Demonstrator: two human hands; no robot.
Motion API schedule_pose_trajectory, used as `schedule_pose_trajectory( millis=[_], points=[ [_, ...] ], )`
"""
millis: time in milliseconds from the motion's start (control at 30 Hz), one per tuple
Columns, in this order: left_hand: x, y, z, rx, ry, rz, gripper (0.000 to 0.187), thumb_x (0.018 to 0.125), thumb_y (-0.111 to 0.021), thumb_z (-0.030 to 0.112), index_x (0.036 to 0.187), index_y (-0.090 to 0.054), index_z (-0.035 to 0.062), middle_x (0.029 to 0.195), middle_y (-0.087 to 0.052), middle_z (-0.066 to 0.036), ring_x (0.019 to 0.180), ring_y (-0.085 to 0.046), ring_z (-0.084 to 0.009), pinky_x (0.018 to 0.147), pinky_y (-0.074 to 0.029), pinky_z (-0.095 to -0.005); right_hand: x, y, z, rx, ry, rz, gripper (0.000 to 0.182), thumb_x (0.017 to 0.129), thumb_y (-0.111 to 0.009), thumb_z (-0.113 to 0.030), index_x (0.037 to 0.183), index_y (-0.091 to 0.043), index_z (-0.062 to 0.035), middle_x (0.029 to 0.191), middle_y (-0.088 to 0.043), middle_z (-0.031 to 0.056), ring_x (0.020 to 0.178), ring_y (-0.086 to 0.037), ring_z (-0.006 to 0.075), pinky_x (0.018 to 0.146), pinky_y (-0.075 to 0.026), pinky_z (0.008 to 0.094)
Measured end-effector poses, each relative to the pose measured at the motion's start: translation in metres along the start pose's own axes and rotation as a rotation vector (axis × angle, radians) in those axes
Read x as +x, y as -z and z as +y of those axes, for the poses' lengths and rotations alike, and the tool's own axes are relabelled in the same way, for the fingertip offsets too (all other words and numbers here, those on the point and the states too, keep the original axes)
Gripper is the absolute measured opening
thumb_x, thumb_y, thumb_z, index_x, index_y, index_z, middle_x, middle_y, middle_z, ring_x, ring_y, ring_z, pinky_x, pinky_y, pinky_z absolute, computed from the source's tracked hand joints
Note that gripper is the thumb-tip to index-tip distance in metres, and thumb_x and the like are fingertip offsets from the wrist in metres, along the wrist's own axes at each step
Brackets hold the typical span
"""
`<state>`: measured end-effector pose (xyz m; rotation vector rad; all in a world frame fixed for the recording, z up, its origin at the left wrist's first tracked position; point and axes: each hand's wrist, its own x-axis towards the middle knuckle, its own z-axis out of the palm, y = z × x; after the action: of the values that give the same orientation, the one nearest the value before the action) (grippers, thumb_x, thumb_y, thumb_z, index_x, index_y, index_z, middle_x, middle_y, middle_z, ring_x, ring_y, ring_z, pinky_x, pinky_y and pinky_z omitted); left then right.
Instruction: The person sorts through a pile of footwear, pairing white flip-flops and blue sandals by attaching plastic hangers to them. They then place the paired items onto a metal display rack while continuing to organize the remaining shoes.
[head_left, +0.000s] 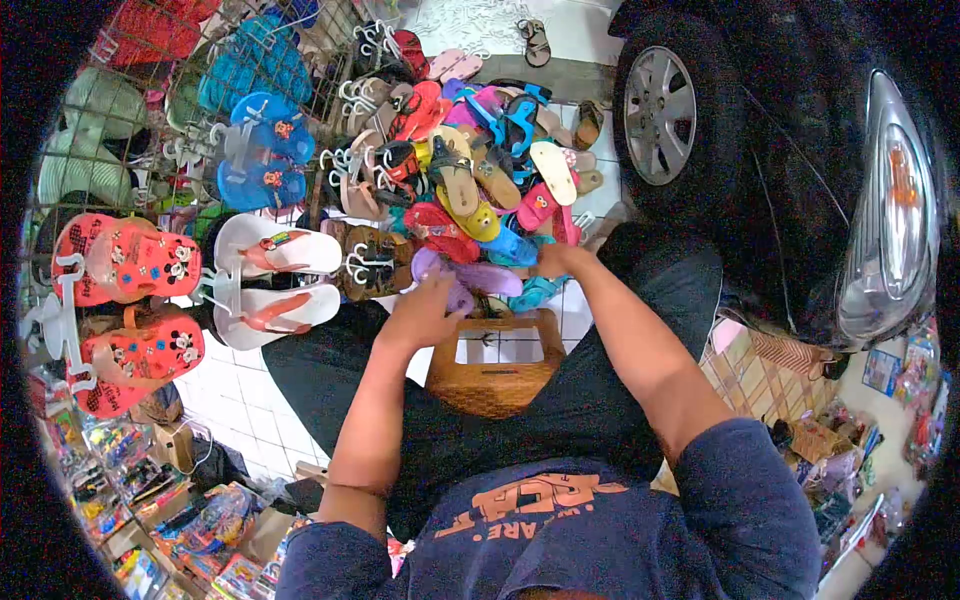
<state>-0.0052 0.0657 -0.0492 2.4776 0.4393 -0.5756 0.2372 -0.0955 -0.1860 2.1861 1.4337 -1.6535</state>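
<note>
My left hand [425,308] is closed on a purple sandal [458,298], with its fingers over the near-left end. Another purple sandal [488,278] lies against it and points to the right. My right hand [560,261] is at the right side of the pile, its fingers curled in beside a blue sandal [512,247] and a teal sandal [540,290]. What those fingers grip is hidden. A yellow sandal [478,222] and a red sandal [440,230] lie just beyond my hands.
A small brown woven stool [490,388] stands between my legs. Sandals on white hangers, including red ones [130,262] and white ones [275,245], hang from a wire rack [335,60] on the left. A dark car's wheel [660,115] is close on the right.
</note>
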Motion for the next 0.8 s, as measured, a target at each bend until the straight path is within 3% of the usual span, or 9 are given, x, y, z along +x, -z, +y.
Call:
schedule_pose_trajectory(
  millis=[33,167,233,267,400,500,600,700,800],
  points=[
    [0.005,-0.007,-0.002,-0.029,-0.077,0.099,0.065,0.082,-0.059,0.033,0.135,-0.037,0.0028,0.142,-0.033,-0.024,0.123,-0.043,-0.0397,0.098,-0.041,-0.0469,-0.007,-0.002,-0.004,0.057,0.020,0.064,0.059,0.085,-0.050,-0.054,0.124,-0.054,-0.0114,0.114,-0.061,0.0216,0.103,-0.059,0.0357,0.088,-0.046,0.0441],
    [0.016,-0.017,-0.002,-0.035,-0.114,0.021,0.065,0.082,-0.060,0.034,0.135,-0.038,0.0041,0.139,-0.038,-0.024,0.121,-0.045,-0.0388,0.097,-0.041,-0.0485,-0.023,-0.004,-0.015,0.124,0.086,0.087,0.057,0.084,-0.053,-0.052,0.125,-0.054,-0.0117,0.116,-0.060,0.0225,0.104,-0.059,0.0359,0.090,-0.046,0.0438],
    [0.017,-0.024,-0.005,-0.009,-0.091,-0.020,0.064,0.081,-0.060,0.035,0.134,-0.039,0.0052,0.133,-0.043,-0.023,0.119,-0.047,-0.0385,0.095,-0.042,-0.0492,-0.005,-0.016,-0.005,0.183,-0.153,-0.051,0.059,0.083,-0.055,-0.051,0.124,-0.053,-0.0090,0.117,-0.059,0.0239,0.106,-0.058,0.0362,0.091,-0.046,0.0438],
    [0.018,-0.021,-0.004,-0.009,-0.092,-0.019,0.064,0.081,-0.060,0.035,0.134,-0.039,0.0052,0.133,-0.043,-0.023,0.119,-0.047,-0.0385,0.095,-0.042,-0.0492,0.016,-0.033,0.015,0.182,-0.153,-0.050,0.059,0.083,-0.055,-0.051,0.124,-0.053,-0.0090,0.117,-0.059,0.0239,0.106,-0.058,0.0362,0.091,-0.046,0.0438],
    [0.014,0.000,0.009,-0.035,0.051,-0.167,0.059,0.082,-0.060,0.034,0.131,-0.041,0.0065,0.128,-0.047,-0.023,0.118,-0.048,-0.0395,0.096,-0.041,-0.0489,0.057,-0.073,0.063,-0.042,-0.020,0.107,0.060,0.080,-0.056,-0.048,0.115,-0.058,0.0000,0.110,-0.061,0.0233,0.090,-0.065,0.0319,0.075,-0.053,0.0438],
    [0.018,-0.011,0.003,-0.101,0.040,-0.189,0.060,0.082,-0.060,0.034,0.132,-0.040,0.0063,0.131,-0.045,-0.023,0.118,-0.047,-0.0392,0.097,-0.040,-0.0491,0.027,-0.047,0.038,0.064,-0.214,-0.107,0.059,0.076,-0.059,-0.044,0.110,-0.059,0.0040,0.111,-0.061,0.0234,0.094,-0.064,0.0321,0.078,-0.052,0.0439],
    [0.021,-0.015,0.001,-0.085,0.041,-0.186,0.062,0.083,-0.059,0.034,0.134,-0.039,0.0058,0.133,-0.044,-0.023,0.119,-0.047,-0.0389,0.098,-0.040,-0.0489,0.062,-0.067,0.063,0.141,-0.282,0.053,0.058,0.074,-0.061,-0.042,0.106,-0.059,0.0065,0.112,-0.060,0.0243,0.104,-0.059,0.0345,0.087,-0.048,0.0440],
    [0.026,-0.030,-0.011,-0.112,0.020,-0.177,0.062,0.083,-0.058,0.035,0.135,-0.039,0.0053,0.134,-0.043,-0.024,0.120,-0.047,-0.0393,0.098,-0.039,-0.0484,0.095,-0.078,0.074,0.147,-0.275,0.255,0.060,0.073,-0.062,-0.043,0.110,-0.058,0.0044,0.112,-0.060,0.0235,0.104,-0.060,0.0354,0.088,-0.049,0.0427],
    [0.029,-0.035,-0.016,-0.140,0.007,-0.177,0.062,0.084,-0.057,0.034,0.136,-0.038,0.0043,0.134,-0.043,-0.025,0.120,-0.047,-0.0395,0.099,-0.039,-0.0482,0.131,-0.100,0.090,0.228,-0.370,0.356,0.070,0.075,-0.063,-0.046,0.123,-0.049,0.0023,0.116,-0.058,0.0251,0.106,-0.058,0.0375,0.091,-0.047,0.0413]
  ],
)
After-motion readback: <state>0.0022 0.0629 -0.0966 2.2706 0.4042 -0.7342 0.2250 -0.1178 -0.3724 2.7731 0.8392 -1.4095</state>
